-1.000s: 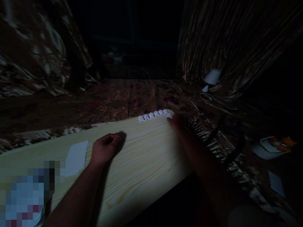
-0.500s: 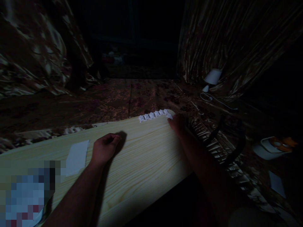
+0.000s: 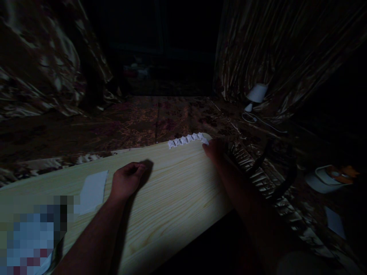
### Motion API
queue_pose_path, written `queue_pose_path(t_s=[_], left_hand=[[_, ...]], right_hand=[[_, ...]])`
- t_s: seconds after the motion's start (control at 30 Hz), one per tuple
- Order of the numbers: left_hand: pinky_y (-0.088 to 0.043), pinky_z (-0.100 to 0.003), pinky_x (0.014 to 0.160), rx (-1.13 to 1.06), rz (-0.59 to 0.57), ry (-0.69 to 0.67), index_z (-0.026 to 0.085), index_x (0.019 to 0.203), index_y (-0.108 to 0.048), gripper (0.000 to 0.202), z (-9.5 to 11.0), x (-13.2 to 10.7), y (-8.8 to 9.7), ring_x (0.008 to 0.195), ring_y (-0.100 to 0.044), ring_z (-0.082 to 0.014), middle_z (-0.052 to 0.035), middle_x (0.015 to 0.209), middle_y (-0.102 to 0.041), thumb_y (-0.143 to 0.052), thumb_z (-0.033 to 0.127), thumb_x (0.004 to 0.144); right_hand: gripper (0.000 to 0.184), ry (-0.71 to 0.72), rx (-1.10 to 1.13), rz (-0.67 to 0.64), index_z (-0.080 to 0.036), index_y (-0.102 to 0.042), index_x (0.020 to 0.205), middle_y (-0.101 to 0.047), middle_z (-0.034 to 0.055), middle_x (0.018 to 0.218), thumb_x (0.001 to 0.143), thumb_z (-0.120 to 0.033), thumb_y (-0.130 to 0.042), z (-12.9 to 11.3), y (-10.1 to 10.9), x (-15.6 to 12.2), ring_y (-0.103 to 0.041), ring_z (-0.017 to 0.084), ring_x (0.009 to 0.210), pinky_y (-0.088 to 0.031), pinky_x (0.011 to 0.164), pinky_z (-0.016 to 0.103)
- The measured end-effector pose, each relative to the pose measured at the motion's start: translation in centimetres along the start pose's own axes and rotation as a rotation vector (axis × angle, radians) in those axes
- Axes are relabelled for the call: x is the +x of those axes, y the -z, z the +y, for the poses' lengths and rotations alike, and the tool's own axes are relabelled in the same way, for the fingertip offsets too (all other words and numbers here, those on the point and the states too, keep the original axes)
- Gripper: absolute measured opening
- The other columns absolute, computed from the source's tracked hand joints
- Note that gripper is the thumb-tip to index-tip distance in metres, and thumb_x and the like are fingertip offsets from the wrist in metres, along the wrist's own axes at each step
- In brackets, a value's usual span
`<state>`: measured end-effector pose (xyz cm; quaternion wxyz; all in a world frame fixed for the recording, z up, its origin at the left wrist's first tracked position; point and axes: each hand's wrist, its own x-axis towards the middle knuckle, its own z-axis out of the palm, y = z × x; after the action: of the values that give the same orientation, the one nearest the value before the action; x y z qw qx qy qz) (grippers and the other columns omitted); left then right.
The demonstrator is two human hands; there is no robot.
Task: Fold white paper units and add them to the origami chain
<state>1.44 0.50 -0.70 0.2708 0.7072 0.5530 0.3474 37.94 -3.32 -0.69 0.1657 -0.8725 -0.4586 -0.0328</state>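
A pale wooden board [image 3: 172,191] lies across the dim scene. My left hand [image 3: 126,181] rests on its middle, fingers curled into a loose fist with nothing visible in it. My right hand [image 3: 214,149] reaches to the board's far right corner and touches the last small folded white paper piece [image 3: 205,141]. It lies at the end of a row of several folded white paper pieces [image 3: 186,139] lined along the far edge. The right fingers are too dark to make out. A flat white paper sheet [image 3: 92,191] lies left of my left hand.
Shiny patterned dark fabric [image 3: 160,118] covers the surface beyond the board and hangs as curtains [image 3: 286,46]. A small white lamp [image 3: 255,94] with a cable stands at the back right. A white bowl [image 3: 323,179] and a paper slip [image 3: 334,223] lie at the right.
My right hand has drawn back very slightly from the row's end; otherwise nothing has visibly changed.
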Motion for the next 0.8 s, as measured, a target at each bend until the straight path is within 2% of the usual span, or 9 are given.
queue_pose_path(t_s=[0.23, 0.4, 0.6, 0.8], left_hand=[[-0.046, -0.027, 0.072, -0.008, -0.007, 0.007, 0.020, 0.087, -0.069, 0.031, 0.2, -0.1, 0.1, 0.076, -0.063, -0.0180, -0.0018, 0.085, -0.071, -0.060, 0.047, 0.076], [-0.046, -0.026, 0.072, 0.006, -0.020, -0.004, 0.020, 0.086, -0.069, 0.030, 0.4, -0.2, 0.1, 0.074, -0.063, -0.0171, -0.0014, 0.082, -0.071, -0.059, 0.047, 0.076], [-0.046, -0.028, 0.075, 0.046, -0.038, -0.070, 0.019, 0.086, -0.069, 0.033, 0.3, -0.4, 0.0, 0.076, -0.064, -0.0189, -0.0031, 0.083, -0.072, -0.056, 0.048, 0.077], [-0.046, -0.026, 0.073, 0.091, -0.030, -0.139, 0.021, 0.087, -0.069, 0.030, -0.2, -0.5, -0.1, 0.078, -0.065, -0.0191, -0.0032, 0.086, -0.072, -0.055, 0.045, 0.077]], right_hand=[[0.046, -0.013, -0.004, -0.015, -0.011, -0.068, 0.101, -0.069, 0.0161, 0.099, 0.083, -0.047, -0.047, -0.4, 0.8, -0.3, -0.064, 0.024, 0.094, -0.044, 0.086, 0.029], [0.046, -0.024, 0.011, -0.018, -0.012, -0.068, 0.103, -0.069, 0.0160, 0.100, 0.083, -0.047, -0.047, -0.5, 0.7, -0.3, -0.064, 0.022, 0.092, -0.044, 0.084, 0.028], [0.045, -0.011, 0.027, 0.000, -0.013, -0.068, 0.099, -0.070, 0.0138, 0.095, 0.082, -0.048, -0.045, -0.3, 0.4, 0.1, -0.065, 0.021, 0.087, -0.046, 0.079, 0.027], [0.047, 0.014, 0.012, 0.058, -0.011, -0.069, 0.096, -0.069, 0.0140, 0.093, 0.080, -0.049, -0.047, -0.8, 1.7, -0.3, -0.063, 0.023, 0.089, -0.045, 0.081, 0.029]])
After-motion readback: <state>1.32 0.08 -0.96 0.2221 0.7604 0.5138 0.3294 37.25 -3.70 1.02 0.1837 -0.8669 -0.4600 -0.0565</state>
